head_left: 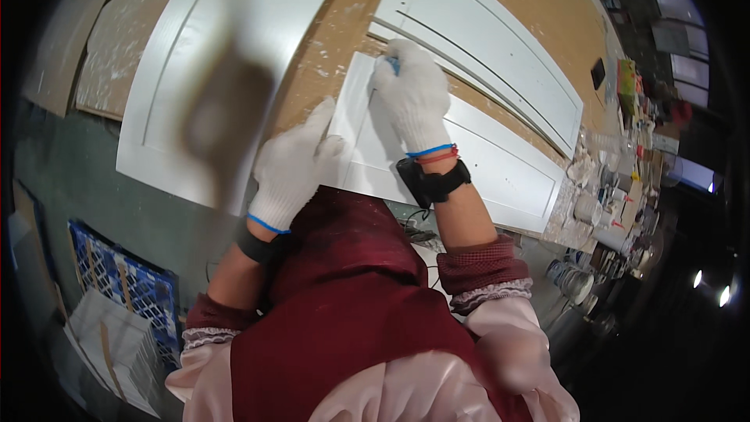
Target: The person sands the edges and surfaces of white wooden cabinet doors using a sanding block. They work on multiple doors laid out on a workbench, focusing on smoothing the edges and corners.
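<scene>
R hand point(414, 94), gloved, curled on small blue pad point(393, 65) at white panel point(484, 164) top-left corner; L hand point(295, 164) open, flat on panel's left edge, workbench point(328, 47) near edge.

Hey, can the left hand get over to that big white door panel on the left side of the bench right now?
Probably yes. The left hand rests on the small white panel, and the big white door panel lies just beside it with nothing between them.

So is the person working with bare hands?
No, both the left hand and the right hand wear white knit gloves.
</scene>
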`<state>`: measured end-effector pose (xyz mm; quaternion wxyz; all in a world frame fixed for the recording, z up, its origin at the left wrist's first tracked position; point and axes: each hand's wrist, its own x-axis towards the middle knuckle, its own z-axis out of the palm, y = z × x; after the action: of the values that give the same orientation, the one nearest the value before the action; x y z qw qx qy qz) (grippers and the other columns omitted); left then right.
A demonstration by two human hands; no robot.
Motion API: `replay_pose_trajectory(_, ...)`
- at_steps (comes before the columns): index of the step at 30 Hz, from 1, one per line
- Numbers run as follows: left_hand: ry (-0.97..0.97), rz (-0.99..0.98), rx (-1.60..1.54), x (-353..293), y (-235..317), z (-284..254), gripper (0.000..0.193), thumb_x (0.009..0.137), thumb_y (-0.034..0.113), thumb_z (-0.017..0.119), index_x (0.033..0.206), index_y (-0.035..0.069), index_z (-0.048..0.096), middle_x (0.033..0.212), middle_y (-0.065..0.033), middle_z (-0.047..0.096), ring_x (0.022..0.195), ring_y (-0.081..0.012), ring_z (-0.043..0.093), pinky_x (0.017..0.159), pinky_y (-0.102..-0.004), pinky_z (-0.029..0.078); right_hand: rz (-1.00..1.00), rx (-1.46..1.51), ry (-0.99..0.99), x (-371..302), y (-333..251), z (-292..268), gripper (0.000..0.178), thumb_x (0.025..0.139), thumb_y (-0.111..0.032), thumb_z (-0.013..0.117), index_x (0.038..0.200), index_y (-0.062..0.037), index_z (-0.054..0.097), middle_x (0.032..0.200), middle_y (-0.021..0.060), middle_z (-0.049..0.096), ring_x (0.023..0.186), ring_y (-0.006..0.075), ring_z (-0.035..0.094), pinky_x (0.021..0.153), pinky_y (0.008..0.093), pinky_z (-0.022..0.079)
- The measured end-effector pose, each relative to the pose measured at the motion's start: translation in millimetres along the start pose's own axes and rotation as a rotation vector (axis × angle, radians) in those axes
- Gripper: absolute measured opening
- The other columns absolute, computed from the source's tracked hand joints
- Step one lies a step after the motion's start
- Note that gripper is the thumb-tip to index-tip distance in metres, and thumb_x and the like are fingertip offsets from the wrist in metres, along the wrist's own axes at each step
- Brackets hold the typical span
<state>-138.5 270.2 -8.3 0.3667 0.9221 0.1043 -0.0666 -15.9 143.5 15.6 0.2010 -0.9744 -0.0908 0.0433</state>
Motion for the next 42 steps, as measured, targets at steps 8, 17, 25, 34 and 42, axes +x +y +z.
replay_pose_trajectory(8,0.034,0.061,-0.021,1,-5,4,0.051,0.082,0.024,0.065,0.130,0.009,0.054,0.092,-0.0175,0.067,0.076,-0.0304,0.066,0.069,-0.0372,0.052,-0.041,0.000,0.032,-22,7,1,0.017,0.089,-0.022,0.050,0.098,-0.0084,0.057,0.090,0.0194,0.061,0.082,0.0400,0.062,0.068,0.0503,0.050)
replay_pose_trajectory(17,0.062,0.031,-0.019,0,-3,4,0.049,0.083,0.028,0.062,0.129,0.012,0.055,0.094,-0.0174,0.067,0.078,-0.0309,0.066,0.070,-0.0388,0.052,0.015,0.054,-0.043,-24,8,-1,0.022,0.086,-0.024,0.055,0.101,-0.0101,0.061,0.094,0.0173,0.063,0.089,0.0372,0.062,0.076,0.0452,0.048)
replay_pose_trajectory(25,-0.005,-0.001,-0.061,0,-1,-1,0.050,0.084,0.027,0.062,0.130,0.012,0.053,0.093,-0.0192,0.067,0.082,-0.0322,0.066,0.072,-0.0402,0.050,0.001,0.050,-0.003,-26,9,-2,0.021,0.085,-0.025,0.057,0.098,-0.0099,0.062,0.093,0.0160,0.064,0.089,0.0358,0.062,0.076,0.0440,0.048)
replay_pose_trajectory(34,0.017,0.031,-0.092,0,-6,7,0.049,0.084,0.025,0.062,0.129,0.009,0.053,0.088,-0.0198,0.066,0.080,-0.0324,0.065,0.069,-0.0395,0.050,-0.011,0.087,0.056,-14,9,3,0.018,0.086,-0.023,0.055,0.097,-0.0107,0.062,0.092,0.0168,0.063,0.088,0.0367,0.061,0.076,0.0449,0.048)
replay_pose_trajectory(42,0.016,0.021,-0.129,0,0,2,0.048,0.083,0.026,0.061,0.129,0.010,0.054,0.086,-0.0195,0.066,0.079,-0.0332,0.065,0.069,-0.0407,0.050,0.009,0.077,0.062,-10,11,4,0.025,0.084,-0.026,0.058,0.102,-0.0099,0.064,0.093,0.0151,0.066,0.089,0.0339,0.063,0.077,0.0418,0.049)
